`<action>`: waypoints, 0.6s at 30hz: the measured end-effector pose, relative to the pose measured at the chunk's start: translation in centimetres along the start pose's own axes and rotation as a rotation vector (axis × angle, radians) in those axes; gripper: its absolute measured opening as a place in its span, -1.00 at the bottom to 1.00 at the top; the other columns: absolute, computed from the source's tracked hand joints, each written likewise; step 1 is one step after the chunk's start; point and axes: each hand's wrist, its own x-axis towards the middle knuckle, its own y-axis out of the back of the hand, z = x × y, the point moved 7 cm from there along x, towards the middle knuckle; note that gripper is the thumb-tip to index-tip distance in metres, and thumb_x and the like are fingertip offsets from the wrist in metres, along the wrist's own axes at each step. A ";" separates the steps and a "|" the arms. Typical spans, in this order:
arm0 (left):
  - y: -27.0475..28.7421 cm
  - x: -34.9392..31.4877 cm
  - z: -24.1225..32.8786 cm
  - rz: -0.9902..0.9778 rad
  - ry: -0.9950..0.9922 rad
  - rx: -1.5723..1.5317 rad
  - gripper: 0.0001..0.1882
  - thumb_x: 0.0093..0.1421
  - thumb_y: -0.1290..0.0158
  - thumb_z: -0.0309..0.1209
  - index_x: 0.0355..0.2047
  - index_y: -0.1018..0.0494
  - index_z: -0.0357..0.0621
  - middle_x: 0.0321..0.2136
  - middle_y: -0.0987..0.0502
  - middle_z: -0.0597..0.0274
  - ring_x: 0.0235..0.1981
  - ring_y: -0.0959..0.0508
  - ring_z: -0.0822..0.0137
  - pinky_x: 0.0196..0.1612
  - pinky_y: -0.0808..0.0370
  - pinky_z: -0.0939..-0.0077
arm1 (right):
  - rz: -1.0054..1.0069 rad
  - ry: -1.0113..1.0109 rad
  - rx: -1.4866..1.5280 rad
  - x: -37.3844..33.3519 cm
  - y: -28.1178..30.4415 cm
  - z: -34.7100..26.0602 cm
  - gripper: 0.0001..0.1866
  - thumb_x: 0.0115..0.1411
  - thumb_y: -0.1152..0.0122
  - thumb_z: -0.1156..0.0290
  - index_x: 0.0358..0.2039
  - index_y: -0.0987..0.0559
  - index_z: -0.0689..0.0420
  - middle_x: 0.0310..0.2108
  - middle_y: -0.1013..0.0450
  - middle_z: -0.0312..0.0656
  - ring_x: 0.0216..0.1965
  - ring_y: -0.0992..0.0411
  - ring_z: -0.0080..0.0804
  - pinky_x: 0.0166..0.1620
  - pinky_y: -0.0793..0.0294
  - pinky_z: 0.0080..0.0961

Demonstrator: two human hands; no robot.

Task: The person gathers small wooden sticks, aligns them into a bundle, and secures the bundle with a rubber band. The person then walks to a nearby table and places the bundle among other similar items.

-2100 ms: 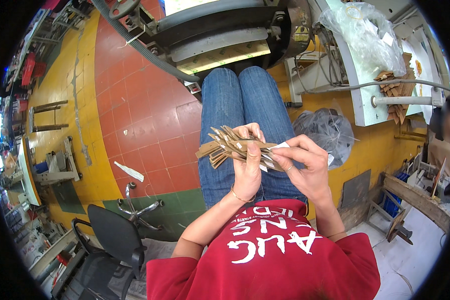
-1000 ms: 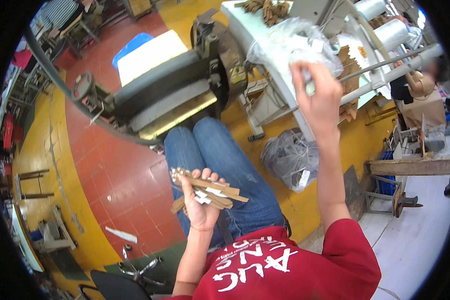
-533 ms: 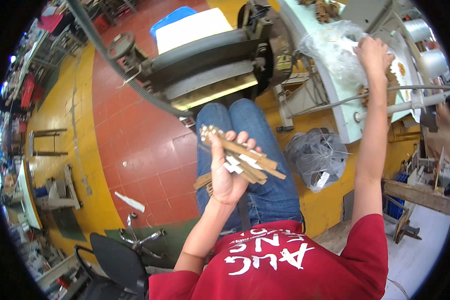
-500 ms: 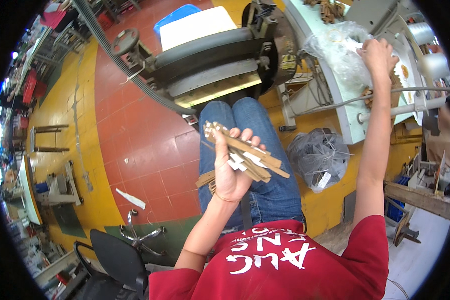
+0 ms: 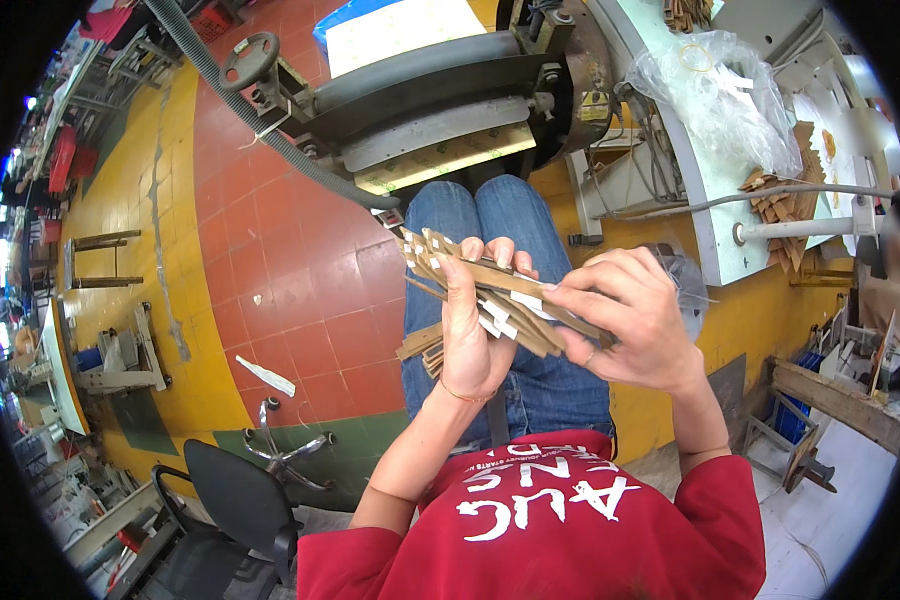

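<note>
Partly, both hands' fingers (image 5: pixel 490 255) hide the brown strip bundle (image 5: pixel 500 295).

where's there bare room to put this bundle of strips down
Bare red floor tiles lie left of the jeans, between the ribbed hose and the chair base. The white bench to the right is crowded: plastic bag, loose brown pieces.

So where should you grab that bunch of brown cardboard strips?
Around its middle, from underneath, as the left hand does. The bunch of brown cardboard strips fans out loose at both ends, so probably only the middle keeps them together. The right hand pinches one end.
</note>
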 end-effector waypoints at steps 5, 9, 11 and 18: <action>-0.4 -1.0 -0.8 -0.019 -0.016 0.109 -0.61 0.27 0.18 0.11 -0.26 -0.16 0.07 -0.33 -0.21 0.36 -0.21 -0.27 0.35 0.01 -0.29 0.36 | 0.074 0.017 0.007 0.2 -0.1 0.0 -0.77 -0.12 -0.36 0.47 -0.35 -0.64 0.03 -0.43 -0.48 -0.37 -0.44 -0.41 -0.41 -0.34 -0.29 -0.46; 0.2 -0.9 -1.3 0.019 0.053 -0.011 -0.62 0.28 0.18 0.09 -0.26 -0.17 0.07 -0.37 -0.21 0.38 -0.24 -0.27 0.37 0.00 -0.29 0.37 | 0.195 -0.060 0.192 -0.5 1.3 0.8 -0.81 -0.09 -0.35 0.55 -0.38 -0.62 0.11 -0.45 -0.49 -0.29 -0.43 -0.43 -0.40 -0.34 -0.37 -0.49; 1.1 -0.5 -0.8 0.102 0.028 -0.027 -0.63 0.28 0.17 0.08 -0.27 -0.18 0.08 -0.39 -0.21 0.39 -0.26 -0.27 0.39 0.00 -0.29 0.37 | 0.312 -0.160 0.255 -1.0 2.5 1.5 -0.83 -0.08 -0.34 0.59 -0.40 -0.61 0.15 -0.46 -0.50 -0.24 -0.43 -0.44 -0.39 -0.35 -0.40 -0.51; 0.9 -1.1 -0.6 0.145 -0.141 0.072 -0.71 0.30 0.09 -0.08 -0.27 -0.17 0.02 -0.35 -0.19 0.37 -0.26 -0.27 0.45 -0.10 -0.32 0.51 | 0.298 -0.042 0.054 -0.2 0.3 -1.1 -0.83 -0.07 -0.37 0.51 -0.39 -0.62 0.16 -0.40 -0.50 -0.20 -0.44 -0.43 -0.34 -0.39 -0.42 -0.51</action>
